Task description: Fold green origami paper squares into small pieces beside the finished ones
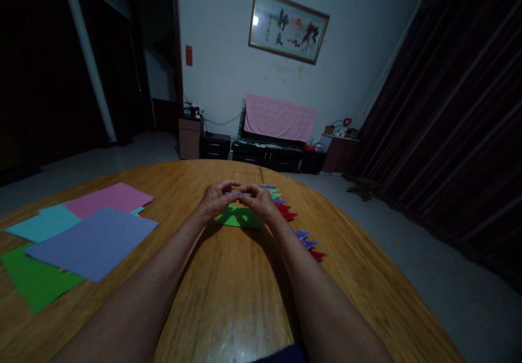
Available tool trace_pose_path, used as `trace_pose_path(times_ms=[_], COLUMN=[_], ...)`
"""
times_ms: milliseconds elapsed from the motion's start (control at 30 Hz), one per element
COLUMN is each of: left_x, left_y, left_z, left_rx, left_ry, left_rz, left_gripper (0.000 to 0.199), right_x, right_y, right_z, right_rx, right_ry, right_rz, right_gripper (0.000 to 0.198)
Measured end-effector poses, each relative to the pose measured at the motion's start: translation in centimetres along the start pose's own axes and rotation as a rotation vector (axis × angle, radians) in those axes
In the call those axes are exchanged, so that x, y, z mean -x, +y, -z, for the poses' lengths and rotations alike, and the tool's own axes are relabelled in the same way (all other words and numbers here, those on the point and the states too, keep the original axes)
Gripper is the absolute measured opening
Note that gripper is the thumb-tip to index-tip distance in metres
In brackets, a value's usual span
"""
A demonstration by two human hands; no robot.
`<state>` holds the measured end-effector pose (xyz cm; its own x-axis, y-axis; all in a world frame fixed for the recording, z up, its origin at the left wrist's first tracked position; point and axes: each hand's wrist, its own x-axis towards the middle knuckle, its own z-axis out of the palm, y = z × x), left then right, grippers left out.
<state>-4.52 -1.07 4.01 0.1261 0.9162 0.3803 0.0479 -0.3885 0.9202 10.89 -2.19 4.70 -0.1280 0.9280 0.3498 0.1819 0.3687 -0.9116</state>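
While the fingers of your left hand (217,198) and right hand (262,201) pinch a purple paper (238,193) at the centre of the frame, just above the green paper (238,219) on the tabletop (222,281), align its edges before pressing evenly along any crease, since a skewed fold likely carries through; finer folds are hidden

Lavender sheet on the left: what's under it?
A green sheet, a light blue sheet and a pink sheet stick out from under the lavender sheet; whatever it fully covers can't be seen.
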Motion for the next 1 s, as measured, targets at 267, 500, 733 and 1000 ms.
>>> trace_pose_path(times_ms=[267, 500, 733, 1000], left_x=[0.5, 0.2, 0.0, 1.2], left_y=[0.6, -0.2, 0.2, 1.1], left_z=[0.7, 0.6, 1.0, 1.0], left_rx=[0.118, 0.089, 0.005, 0.008], left_ry=[-0.081, -0.034, 0.002, 0.085], left_rz=[0.120, 0.120, 0.070, 0.127], left_gripper=[0.044, 0.038, 0.032, 0.030], right_x=[0.3, 0.3, 0.3, 0.1], right_y=[-0.2, -0.1, 0.0, 0.5], right_z=[0.1, -0.2, -0.2, 0.6], right_rx=[-0.004, 0.077, 0.004, 0.041], right_ry=[-0.022, 0.002, 0.008, 0.100], right_rz=[-0.019, -0.027, -0.067, -0.061], right_gripper=[0.016, 0.010, 0.024, 0.009])
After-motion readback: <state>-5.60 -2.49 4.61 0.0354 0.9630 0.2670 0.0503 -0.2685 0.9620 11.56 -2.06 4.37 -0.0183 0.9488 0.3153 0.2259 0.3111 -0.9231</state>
